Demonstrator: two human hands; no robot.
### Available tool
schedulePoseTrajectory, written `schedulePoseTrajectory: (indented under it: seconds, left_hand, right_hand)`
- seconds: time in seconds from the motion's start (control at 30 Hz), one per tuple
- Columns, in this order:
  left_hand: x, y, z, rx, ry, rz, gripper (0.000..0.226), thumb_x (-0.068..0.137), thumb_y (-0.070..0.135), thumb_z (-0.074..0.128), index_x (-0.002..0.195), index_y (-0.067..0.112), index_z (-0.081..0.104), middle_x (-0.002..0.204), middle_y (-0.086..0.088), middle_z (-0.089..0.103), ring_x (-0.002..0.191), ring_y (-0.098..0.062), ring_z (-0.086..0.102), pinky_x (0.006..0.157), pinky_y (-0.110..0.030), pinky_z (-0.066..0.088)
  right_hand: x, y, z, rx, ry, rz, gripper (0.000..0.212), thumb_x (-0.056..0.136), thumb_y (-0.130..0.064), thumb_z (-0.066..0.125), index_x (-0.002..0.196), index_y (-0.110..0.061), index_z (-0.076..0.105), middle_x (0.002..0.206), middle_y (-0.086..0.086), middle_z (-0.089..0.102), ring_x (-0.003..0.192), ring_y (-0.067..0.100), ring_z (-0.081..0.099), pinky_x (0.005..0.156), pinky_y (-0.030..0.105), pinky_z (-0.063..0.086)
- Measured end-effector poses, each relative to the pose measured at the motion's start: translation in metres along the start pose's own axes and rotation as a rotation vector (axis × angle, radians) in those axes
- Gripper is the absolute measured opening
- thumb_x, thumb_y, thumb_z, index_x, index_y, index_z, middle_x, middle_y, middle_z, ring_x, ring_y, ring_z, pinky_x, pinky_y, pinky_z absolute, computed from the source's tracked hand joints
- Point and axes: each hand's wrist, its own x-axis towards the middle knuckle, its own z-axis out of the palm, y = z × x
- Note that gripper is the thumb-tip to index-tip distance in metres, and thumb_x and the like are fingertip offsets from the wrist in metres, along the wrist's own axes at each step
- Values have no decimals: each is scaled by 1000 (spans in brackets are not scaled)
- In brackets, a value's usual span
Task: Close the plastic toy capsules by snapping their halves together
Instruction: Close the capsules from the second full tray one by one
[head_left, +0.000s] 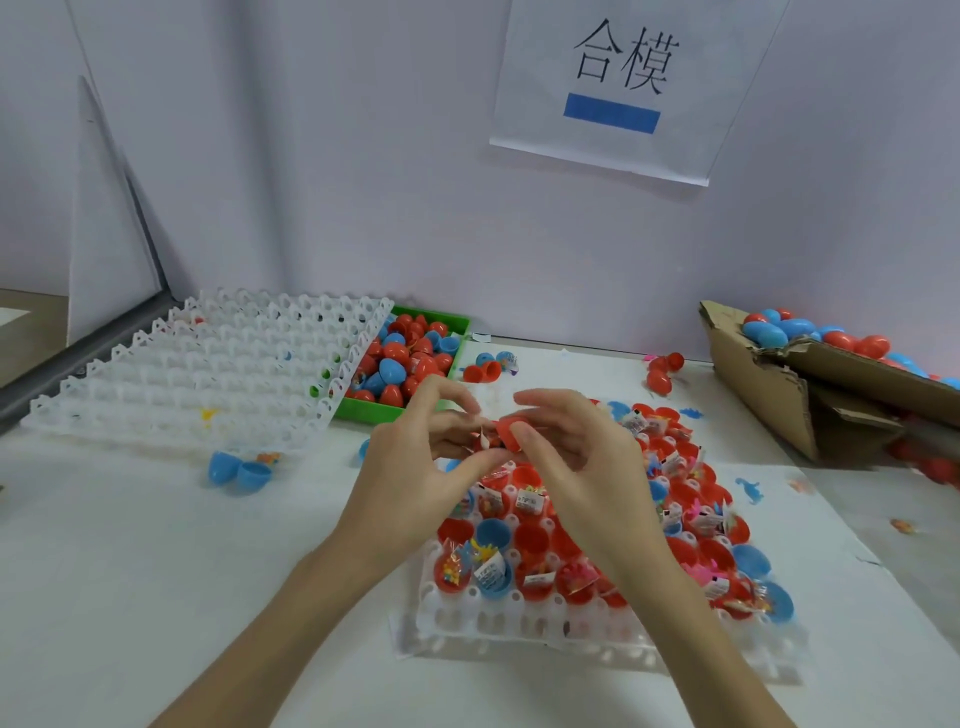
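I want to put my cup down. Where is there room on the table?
Bare table lies near left, in front of the white tray and left of the left hand. It is crowded around the capsule tray, green bin and cardboard box.

left hand (415, 457), right hand (566, 457), fingers pinching

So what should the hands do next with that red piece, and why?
Probably press the halves together until they snap. Both the left hand and the right hand pinch the red capsule above the filled tray, and it looks not yet closed.
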Motion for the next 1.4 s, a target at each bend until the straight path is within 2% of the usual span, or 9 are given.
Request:
schedulePoseTrajectory:
  seconds: [0.13, 0.23, 0.37, 0.43, 0.6, 0.7, 0.97, 1.23, 1.4]
  left_hand:
    - [-1, 3, -2, 29, 1, 81, 26, 81, 33, 83, 101, 22, 72, 90, 13, 74, 89, -9, 73, 81, -19, 59]
    - [-1, 6, -1, 5, 26, 128, 30, 82, 34, 78, 107, 18, 80, 99, 14, 78, 95, -9, 74, 85, -25, 61]
    - [-1, 7, 3, 28, 32, 185, 26, 90, 32, 70, 111, 22, 80, 111, 11, 72, 105, -11, 71, 87, -22, 58]
    - [0, 4, 4, 35, 32, 166, 24, 94, 25, 68, 112, 15, 79, 112, 7, 69, 107, -14, 68, 87, -22, 58]
    - [-2, 7, 4, -136, 66, 93, 22, 86, 24, 77, 107, 20, 78, 103, 8, 76, 103, -17, 73, 88, -26, 61]
    - [-1, 11, 2, -266, 77, 25, 37, 80, 25, 84, 113, 18, 70, 102, 5, 78, 100, -17, 75, 87, -22, 59]
    - [-3, 14, -3, -82, 82, 145, 44, 77, 30, 84, 119, 18, 76, 106, 8, 76, 98, -20, 74, 89, -22, 59]
    - [-3, 14, -1, -97, 118, 123, 43, 73, 26, 88, 114, 16, 78, 104, 6, 78, 96, -19, 76, 89, -25, 61]
    - [-3, 11, -1, -78, 125, 132, 41, 74, 25, 88, 113, 17, 79, 104, 7, 77, 97, -20, 75, 88, -27, 61]
  right_hand:
    - [-3, -4, 2, 153, 71, 64, 16, 95, -20, 72, 110, -21, 77, 96, -13, 77, 95, 7, 74, 82, 22, 60]
    - [-4, -8, 1, 295, 96, 113, 16, 93, -23, 73, 109, -21, 77, 97, -11, 78, 95, 7, 75, 79, 16, 57]
    - [-4, -11, 2, 344, 106, 146, 18, 92, -26, 74, 109, -20, 77, 98, -10, 78, 94, 7, 75, 82, 17, 58]
    - [-4, -11, 2, 365, 98, 163, 16, 93, -25, 74, 108, -19, 77, 97, -8, 79, 94, 9, 75, 84, 20, 59]
    - [-4, -12, 1, 400, 89, 157, 17, 92, -22, 75, 109, -19, 77, 98, -6, 79, 94, 11, 76, 81, 19, 59]
    - [-4, -14, 0, 397, 87, 153, 16, 93, -24, 74, 108, -21, 77, 99, -7, 79, 96, 11, 75, 84, 21, 59]
    - [-4, -20, -2, 407, 63, 151, 22, 89, -34, 70, 108, -25, 77, 100, -8, 78, 99, 11, 74, 85, 22, 60]
    - [-5, -18, 0, 345, 58, 25, 19, 92, -27, 68, 109, -24, 75, 100, -13, 78, 99, 8, 74, 81, 16, 57]
    - [-6, -17, 2, 376, 22, 62, 13, 98, -26, 65, 108, -20, 71, 100, -2, 78, 99, 16, 75, 83, 25, 61]
